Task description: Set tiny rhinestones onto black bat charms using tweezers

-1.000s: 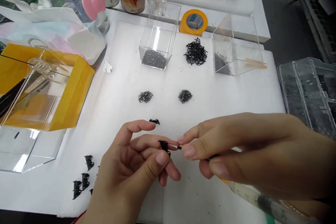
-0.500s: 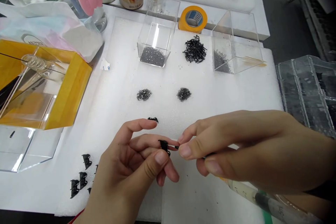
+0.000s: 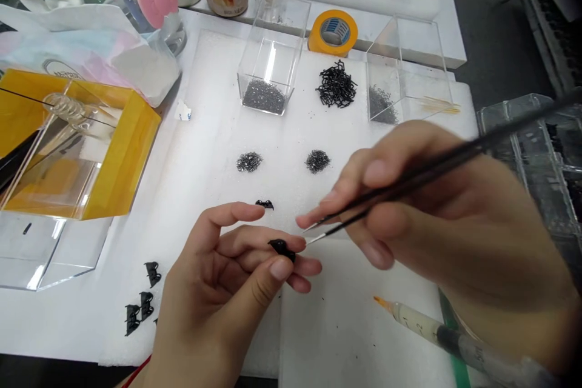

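The small black piece [image 3: 282, 248] sits pinched in the left hand [image 3: 213, 303], nearer the person than the right-hand glittery pile [image 3: 318, 161], while the right hand's fingers [image 3: 386, 218] hold tweezers [image 3: 500, 133] beside it, apparently delicate handling, next wanting steadiness.

Both hands [image 3: 350, 218] raised, fingers curled

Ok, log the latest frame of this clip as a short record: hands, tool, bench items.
left hand: left hand pinching a small black piece
right hand: right hand holding black tweezers
tweezer tips: apart, beside the piece; contact unclear
heaps: two small dark heaps; behind them, a pile of black bent pieces
tape: yellow roll, behind that pile
syringe: orange-tipped syringe, below right hand in view
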`<state>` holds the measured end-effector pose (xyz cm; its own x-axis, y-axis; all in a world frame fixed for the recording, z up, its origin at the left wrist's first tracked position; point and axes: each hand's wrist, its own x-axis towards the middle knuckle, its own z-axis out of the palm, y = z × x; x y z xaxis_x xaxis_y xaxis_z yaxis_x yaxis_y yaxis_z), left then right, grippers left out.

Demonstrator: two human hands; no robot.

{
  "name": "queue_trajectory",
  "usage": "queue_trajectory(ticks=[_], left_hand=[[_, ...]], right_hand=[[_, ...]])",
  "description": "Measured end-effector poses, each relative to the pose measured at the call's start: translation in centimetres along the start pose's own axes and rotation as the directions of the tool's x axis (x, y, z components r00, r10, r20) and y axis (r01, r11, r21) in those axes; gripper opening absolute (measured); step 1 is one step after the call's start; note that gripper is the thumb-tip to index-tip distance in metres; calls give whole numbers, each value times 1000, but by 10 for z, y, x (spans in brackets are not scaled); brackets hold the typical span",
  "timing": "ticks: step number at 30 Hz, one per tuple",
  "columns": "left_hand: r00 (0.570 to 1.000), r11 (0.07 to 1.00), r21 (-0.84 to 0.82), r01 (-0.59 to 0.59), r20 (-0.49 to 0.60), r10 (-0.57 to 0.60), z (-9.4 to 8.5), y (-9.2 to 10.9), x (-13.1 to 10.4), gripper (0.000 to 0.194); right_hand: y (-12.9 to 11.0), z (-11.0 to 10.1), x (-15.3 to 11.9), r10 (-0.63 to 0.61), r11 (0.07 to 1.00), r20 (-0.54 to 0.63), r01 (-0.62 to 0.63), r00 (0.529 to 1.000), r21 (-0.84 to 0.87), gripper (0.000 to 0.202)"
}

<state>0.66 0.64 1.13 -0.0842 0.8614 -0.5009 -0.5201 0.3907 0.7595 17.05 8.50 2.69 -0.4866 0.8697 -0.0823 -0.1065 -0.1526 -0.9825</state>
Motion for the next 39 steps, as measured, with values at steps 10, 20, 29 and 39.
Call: queue_trajectory(ticks=[10, 20, 29, 39], left_hand=[[998, 996, 85, -42, 44, 39, -5, 0, 2, 30], [998, 995, 90, -32, -45, 37, 3, 3, -1, 31], [993, 993, 80, -90, -74, 96, 7, -1, -2, 32], [997, 993, 103, -53, -46, 58, 2, -2, 0, 30]], right_hand=[[9, 3, 0, 177, 984, 46, -178, 983, 17, 13], [10, 4, 0, 214, 976, 60, -216, 975, 22, 13], [7, 6, 2, 241, 970, 47, -242, 969, 19, 14], [3, 14, 0, 224, 972, -47, -226, 974, -56, 19]])
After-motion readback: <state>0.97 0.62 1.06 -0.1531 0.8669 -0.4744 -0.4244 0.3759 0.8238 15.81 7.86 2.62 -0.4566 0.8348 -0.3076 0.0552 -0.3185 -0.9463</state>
